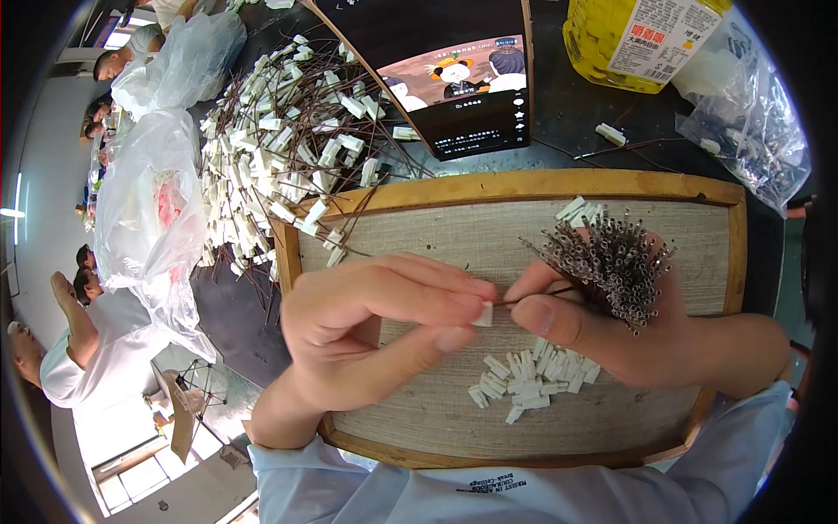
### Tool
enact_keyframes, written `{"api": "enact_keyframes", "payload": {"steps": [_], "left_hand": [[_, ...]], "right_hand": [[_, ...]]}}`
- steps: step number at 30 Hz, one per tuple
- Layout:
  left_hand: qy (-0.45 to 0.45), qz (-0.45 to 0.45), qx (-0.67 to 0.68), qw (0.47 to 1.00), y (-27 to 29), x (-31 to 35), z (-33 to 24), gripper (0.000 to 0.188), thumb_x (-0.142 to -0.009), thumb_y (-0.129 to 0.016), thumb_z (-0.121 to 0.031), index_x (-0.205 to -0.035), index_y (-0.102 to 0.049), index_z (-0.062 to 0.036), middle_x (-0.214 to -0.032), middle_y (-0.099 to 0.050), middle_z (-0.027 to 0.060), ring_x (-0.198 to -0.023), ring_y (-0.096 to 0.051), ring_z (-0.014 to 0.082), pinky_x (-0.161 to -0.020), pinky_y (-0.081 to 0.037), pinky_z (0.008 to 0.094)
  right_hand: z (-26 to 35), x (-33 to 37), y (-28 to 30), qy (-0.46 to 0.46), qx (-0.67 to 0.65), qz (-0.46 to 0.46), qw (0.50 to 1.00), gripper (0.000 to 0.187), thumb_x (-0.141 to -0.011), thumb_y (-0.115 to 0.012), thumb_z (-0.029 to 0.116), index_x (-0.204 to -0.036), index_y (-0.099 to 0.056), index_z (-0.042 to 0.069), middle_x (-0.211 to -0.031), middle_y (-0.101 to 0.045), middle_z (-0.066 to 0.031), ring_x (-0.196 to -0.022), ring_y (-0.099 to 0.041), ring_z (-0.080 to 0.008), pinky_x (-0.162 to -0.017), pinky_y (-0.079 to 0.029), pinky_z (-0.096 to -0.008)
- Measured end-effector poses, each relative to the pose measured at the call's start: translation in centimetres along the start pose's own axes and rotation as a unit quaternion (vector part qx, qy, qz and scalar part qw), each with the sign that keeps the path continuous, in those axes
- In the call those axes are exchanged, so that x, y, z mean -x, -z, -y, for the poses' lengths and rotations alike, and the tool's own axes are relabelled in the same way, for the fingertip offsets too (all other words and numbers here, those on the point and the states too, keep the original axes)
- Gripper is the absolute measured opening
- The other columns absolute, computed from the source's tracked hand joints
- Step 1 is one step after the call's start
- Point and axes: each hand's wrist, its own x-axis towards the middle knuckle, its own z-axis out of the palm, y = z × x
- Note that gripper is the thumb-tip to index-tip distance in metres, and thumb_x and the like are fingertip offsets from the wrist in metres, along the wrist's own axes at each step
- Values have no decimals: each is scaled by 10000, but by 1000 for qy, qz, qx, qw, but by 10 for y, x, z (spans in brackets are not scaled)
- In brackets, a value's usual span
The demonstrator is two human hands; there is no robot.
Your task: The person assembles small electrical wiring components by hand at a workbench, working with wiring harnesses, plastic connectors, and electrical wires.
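Note:
My left hand [367, 327] pinches a small white plastic piece [484, 315] between thumb and fingertips. My right hand [650, 345] grips a thick bundle of thin dark wires [615, 271], their small metal-looking ends fanned upward. One brown wire [559, 292] runs between my right thumb and finger toward the white piece; whether it enters the piece is hidden by my left fingers. Beneath both hands lies a wood-framed tray [524, 185] with a woven grey surface. On it, a heap of loose white pieces [537, 375] sits near me, and a smaller group [576, 210] lies behind the bundle.
A big pile of brown wires with white pieces [271, 157] overlaps the tray's left edge. Behind the tray stands a lit tablet [454, 87]. A yellow jar [642, 44] and a clear plastic bag [759, 131] are back right. White bags [148, 210] and several people are at left.

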Motion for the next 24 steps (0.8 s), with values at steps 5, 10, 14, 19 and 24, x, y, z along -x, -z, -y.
{"api": "enact_keyframes", "payload": {"steps": [5, 10, 14, 19, 24], "left_hand": [[-33, -216, -38, 975, 29, -7, -4, 264, -736, -677, 33, -992, -618, 19, -844, -668, 146, -890, -641, 284, -800, -510, 370], [-47, 137, -444, 884, 9, -7, -21, 310, -671, -683, -91, -975, -630, -63, -1022, -601, 82, -950, -571, 227, -791, -440, 331], [-16, 340, -409, 846, -16, 8, -13, 237, -696, -604, -137, -924, -629, -75, -932, -584, 35, -836, -579, 194, -698, -455, 309], [-41, 338, -437, 832, -25, 12, -3, 238, -695, -589, -137, -923, -617, -73, -892, -559, 24, -800, -568, 172, -636, -458, 280], [-52, 305, -473, 825, -22, 7, 5, 218, -697, -587, -144, -904, -592, -74, -861, -535, 28, -750, -553, 168, -609, -454, 280]], "right_hand": [[6, -1, -6, 51, -38, -102, 993, 211, -893, -598, 224, -1033, -578, 66, -642, -490, 56, -533, -413, -14, -456, -334, -201], [0, -3, -6, 23, -103, -130, 986, 205, -913, -561, 227, -1016, -526, 53, -622, -438, 55, -497, -341, -14, -424, -275, -203], [-4, -3, -7, 68, -66, -147, 985, 173, -925, -533, 214, -936, -506, 44, -620, -437, 49, -494, -331, -9, -431, -260, -194], [4, 0, -3, 87, -40, -124, 988, 146, -922, -523, 174, -935, -508, 29, -627, -448, 48, -504, -345, -9, -451, -279, -192], [8, 0, -3, 73, -30, -106, 991, 122, -907, -544, 140, -922, -520, 22, -643, -459, 58, -571, -382, -7, -507, -303, -190]]}}
